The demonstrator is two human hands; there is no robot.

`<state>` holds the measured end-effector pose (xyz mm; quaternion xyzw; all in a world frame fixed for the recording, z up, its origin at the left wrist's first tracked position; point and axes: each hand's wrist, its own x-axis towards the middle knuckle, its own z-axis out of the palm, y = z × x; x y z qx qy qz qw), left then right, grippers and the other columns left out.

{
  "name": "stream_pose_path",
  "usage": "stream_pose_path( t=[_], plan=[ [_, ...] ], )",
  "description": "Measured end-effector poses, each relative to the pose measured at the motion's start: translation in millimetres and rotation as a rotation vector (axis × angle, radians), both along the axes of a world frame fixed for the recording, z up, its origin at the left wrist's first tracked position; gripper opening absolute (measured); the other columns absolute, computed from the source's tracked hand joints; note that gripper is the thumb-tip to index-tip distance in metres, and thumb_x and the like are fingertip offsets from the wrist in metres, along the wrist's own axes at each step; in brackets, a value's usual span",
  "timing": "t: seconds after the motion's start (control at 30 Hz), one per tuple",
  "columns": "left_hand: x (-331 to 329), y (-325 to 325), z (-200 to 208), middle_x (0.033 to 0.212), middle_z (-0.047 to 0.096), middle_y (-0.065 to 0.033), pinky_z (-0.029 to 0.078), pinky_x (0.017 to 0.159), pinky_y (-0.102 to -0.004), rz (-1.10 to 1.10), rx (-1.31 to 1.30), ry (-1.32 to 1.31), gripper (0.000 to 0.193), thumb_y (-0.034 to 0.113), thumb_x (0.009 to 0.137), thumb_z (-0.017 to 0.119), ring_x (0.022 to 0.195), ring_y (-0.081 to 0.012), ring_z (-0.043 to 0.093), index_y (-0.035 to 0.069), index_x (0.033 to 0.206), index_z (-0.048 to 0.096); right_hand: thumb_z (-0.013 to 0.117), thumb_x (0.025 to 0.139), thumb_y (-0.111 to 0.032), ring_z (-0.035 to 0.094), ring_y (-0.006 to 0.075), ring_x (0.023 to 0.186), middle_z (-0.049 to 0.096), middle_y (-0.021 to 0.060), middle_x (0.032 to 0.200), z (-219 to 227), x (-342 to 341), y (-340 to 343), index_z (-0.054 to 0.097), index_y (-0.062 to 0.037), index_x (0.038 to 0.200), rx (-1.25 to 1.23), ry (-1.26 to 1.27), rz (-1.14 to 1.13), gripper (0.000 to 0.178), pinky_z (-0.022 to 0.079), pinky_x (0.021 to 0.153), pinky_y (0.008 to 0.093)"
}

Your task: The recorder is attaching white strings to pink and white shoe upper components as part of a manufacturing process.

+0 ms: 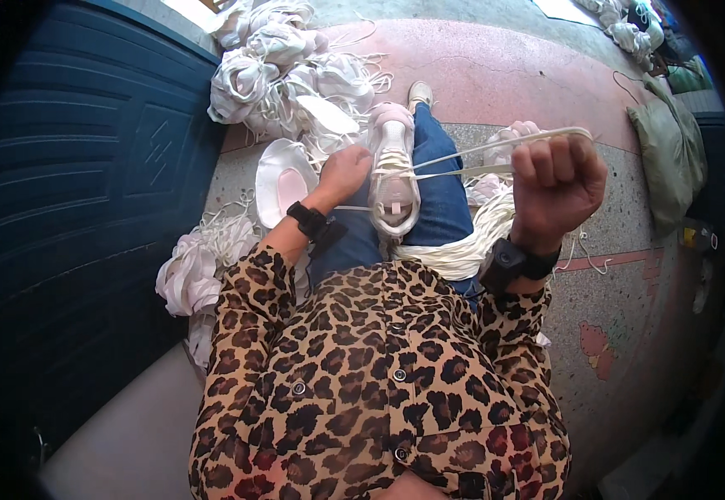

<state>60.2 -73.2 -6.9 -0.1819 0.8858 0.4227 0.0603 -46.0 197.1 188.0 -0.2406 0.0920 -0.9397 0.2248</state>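
A white and pale pink sneaker point(393, 187) lies on my lap between my thighs, toe pointing away from me. Flat cream shoelace point(462, 153) crosses its front, and two strands run taut from it to the right. My right hand point(560, 177) is raised in a fist at the right, with the lace looped around it. My left hand point(346, 173) is closed against the left side of the sneaker; its fingertips are hidden, so what it grips cannot be made out. Another length of lace hangs from the shoe's left side, below that hand.
White and pink shoe uppers with laces are heaped at the far left point(275, 71) and near left point(196, 271). A bundle of cream laces point(471, 242) lies across my right thigh. A dark blue panelled door point(112, 150) stands at left, a greenish sack point(669, 162) at right.
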Motion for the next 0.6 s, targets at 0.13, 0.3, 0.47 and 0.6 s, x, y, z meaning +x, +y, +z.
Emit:
stream_pose_path(
  t=[0.13,0.3,0.47,0.6],
  plan=[
    [-12.5,13.4,11.2,0.099,0.071,-0.0210,0.052,0.084,-0.0404,-0.065,0.059,-0.004,0.035,0.030,0.091,0.060,0.094,-0.0339,0.068,0.002,0.110,0.070,0.044,0.097,-0.016,0.020,0.0084,0.047,0.023,-0.0066,0.056,-10.6,-16.0,7.8,0.040,-0.0132,0.070,-0.129,-0.036,-0.008,0.027,0.024,0.052,0.0305],
    [-37.2,33.0,40.3,0.103,0.072,-0.0114,0.052,0.081,-0.0331,-0.307,0.295,-0.120,0.034,0.025,0.088,0.071,0.089,-0.0204,0.066,0.004,0.116,0.071,0.043,0.098,-0.019,0.020,0.0083,0.049,0.023,-0.0070,0.057,-8.0,-20.6,6.9,0.039,-0.0147,0.070,0.087,-0.052,-0.024,0.029,0.023,0.054,0.0301],
    [-59.5,39.7,60.9,0.112,0.070,-0.0122,0.048,0.094,-0.0342,-0.717,0.334,-0.017,0.036,0.020,0.084,0.077,0.103,-0.0217,0.064,0.004,0.116,0.071,0.042,0.100,-0.018,0.019,0.0072,0.049,0.023,-0.0077,0.057,-1.0,-26.6,7.9,0.045,-0.0120,0.074,0.106,-0.080,0.035,0.027,0.025,0.055,0.0294],
    [-61.5,35.7,57.8,0.111,0.071,-0.0109,0.048,0.093,-0.0340,-0.754,0.387,-0.178,0.029,0.020,0.087,0.075,0.102,-0.0217,0.065,0.005,0.111,0.073,0.044,0.100,-0.019,0.034,0.0108,0.055,0.036,-0.0037,0.062,-10.2,-36.6,9.2,0.056,-0.0075,0.082,0.230,-0.020,0.100,0.025,0.035,0.062,0.0299]
  ],
)
